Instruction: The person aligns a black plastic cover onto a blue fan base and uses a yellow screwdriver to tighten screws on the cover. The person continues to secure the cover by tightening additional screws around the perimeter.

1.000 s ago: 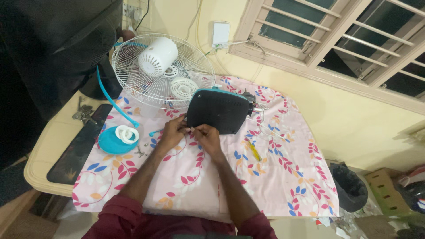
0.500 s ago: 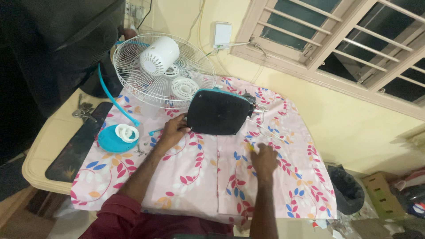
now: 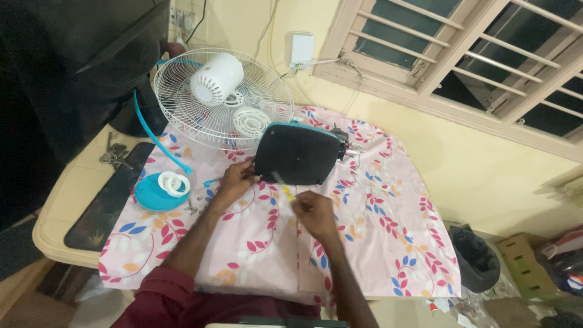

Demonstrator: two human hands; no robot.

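On the flowered cloth (image 3: 376,243) of the table, from left to right: a dark tray (image 3: 103,206) lies along the table's left edge, with keys (image 3: 114,155) beyond it. A teal disc (image 3: 152,195) carrying white rings (image 3: 173,183) rests on the cloth, a thin blue tube (image 3: 152,138) curving past it. Behind stands a white fan grille (image 3: 182,109) with a white motor cover (image 3: 215,78) lying on it. The left hand (image 3: 234,181) is curled, fingertips pressed to the lower left corner of the dark fan base (image 3: 297,153), which lies flat at the cloth's centre, teal-rimmed, wires trailing from its right side. The right hand (image 3: 313,212), just below the base, is clenched around a yellow-handled screwdriver (image 3: 283,187); its shaft slants up and left, the tip at the base's lower edge. A black bin (image 3: 480,255) stands on the floor at far right.
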